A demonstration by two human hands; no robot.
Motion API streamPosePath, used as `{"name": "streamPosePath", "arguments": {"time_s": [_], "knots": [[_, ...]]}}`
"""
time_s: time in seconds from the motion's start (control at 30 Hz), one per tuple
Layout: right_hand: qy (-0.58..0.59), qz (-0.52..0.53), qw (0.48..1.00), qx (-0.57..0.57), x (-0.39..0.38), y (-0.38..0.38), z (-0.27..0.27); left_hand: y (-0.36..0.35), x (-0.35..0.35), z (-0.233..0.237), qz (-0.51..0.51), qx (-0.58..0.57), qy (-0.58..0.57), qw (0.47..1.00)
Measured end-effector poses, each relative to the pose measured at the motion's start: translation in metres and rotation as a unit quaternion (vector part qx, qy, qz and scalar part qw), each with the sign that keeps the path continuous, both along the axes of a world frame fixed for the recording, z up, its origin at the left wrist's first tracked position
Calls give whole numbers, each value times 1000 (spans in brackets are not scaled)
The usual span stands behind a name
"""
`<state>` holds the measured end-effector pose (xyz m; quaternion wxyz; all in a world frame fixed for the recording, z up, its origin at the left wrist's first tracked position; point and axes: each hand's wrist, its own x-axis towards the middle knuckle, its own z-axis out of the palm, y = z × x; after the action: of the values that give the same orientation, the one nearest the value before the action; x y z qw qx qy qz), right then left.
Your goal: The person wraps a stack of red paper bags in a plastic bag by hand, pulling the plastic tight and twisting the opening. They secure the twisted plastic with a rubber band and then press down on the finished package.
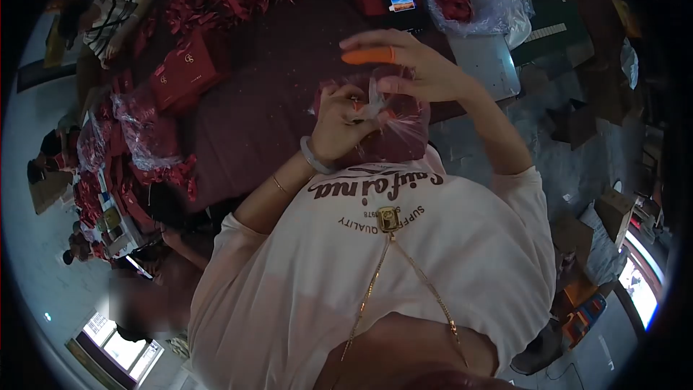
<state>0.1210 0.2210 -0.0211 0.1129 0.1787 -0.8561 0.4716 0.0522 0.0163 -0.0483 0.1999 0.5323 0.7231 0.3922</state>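
A clear plastic bag point(404, 141) with reddish contents is in front of my shirt, at the near edge of the table. My left hand point(339, 124), with a ring and a pale bracelet, is closed on the bag's gathered neck. Above the bag is my right hand point(422, 68), its fingers stretched out and apart from the thumb. An orange finger cover point(369, 55) is on one of its fingers. The right thumb is close to the bunched plastic; whether it touches cannot be made out.
A dark red cloth point(267, 65) covers the table. Red ribbons point(231, 0) lie along its far side, and a red box point(186, 71) stands at left. Beyond my right hand are a phone point(401, 3) and a plastic bag of red pieces point(473, 0). Other people sit at left.
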Motion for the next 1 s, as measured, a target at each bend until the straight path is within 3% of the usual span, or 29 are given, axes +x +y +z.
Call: {"name": "streamPosePath", "arguments": {"time_s": [0.03, 0.1, 0.13, 0.23, 0.27, 0.33, 0.37, 0.47, 0.53, 0.6, 0.67, 0.73, 0.77, 0.83, 0.9, 0.93, 1.0], "knots": [[-1, -5, 1000, -5, 6, -4, -1, -1, 1, 0, -5, -5, -1, 1000], [-20, 32, 991, 125, 20, -13, 1, 2, 3, 1, 46, 1, -53, 998], [27, -18, 985, 167, 24, -21, -7, 3, 2, 1, 41, -2, -54, 998], [12, -86, 966, 243, 36, -17, -5, 4, -3, 2, 8, -9, 37, 999], [12, -89, 966, 243, 39, -21, -6, 5, -4, 2, 1, -9, 31, 999], [43, -221, 960, 165, 48, -37, -14, 7, -3, 4, -5, -12, 23, 1000], [42, -223, 960, 163, 49, -41, -15, 9, -2, 6, 8, -6, 0, 1000], [-10, -305, 951, 57, 51, -50, -17, 9, -7, 2, 15, -24, -65, 997], [-142, -343, 928, -29, 50, -53, -15, 8, -11, 1, 6, -47, -106, 993], [-141, -364, 920, -21, 50, -55, -15, 9, -15, 6, 8, -139, -160, 977], [-141, -385, 912, -11, 54, -60, -15, 10, -17, 7, 21, -133, -185, 973], [-24, -413, 908, 63, 61, -68, -17, 13, -17, 14, 35, -126, -212, 969], [-25, -413, 908, 64, 63, -71, -15, 18, -18, 23, 22, -149, -222, 963], [62, -402, 910, 83, 66, -77, -12, 20, -18, 25, 9, -173, -235, 957], [72, -379, 916, 107, 68, -79, -15, 20, -23, 16, 49, -208, -358, 909], [86, -357, 921, 131, 69, -80, -16, 19, -26, 14, 49, -209, -358, 909], [96, -330, 930, 129, 73, -77, -19, 18, -31, 13, -10, -172, -413, 894]]}}
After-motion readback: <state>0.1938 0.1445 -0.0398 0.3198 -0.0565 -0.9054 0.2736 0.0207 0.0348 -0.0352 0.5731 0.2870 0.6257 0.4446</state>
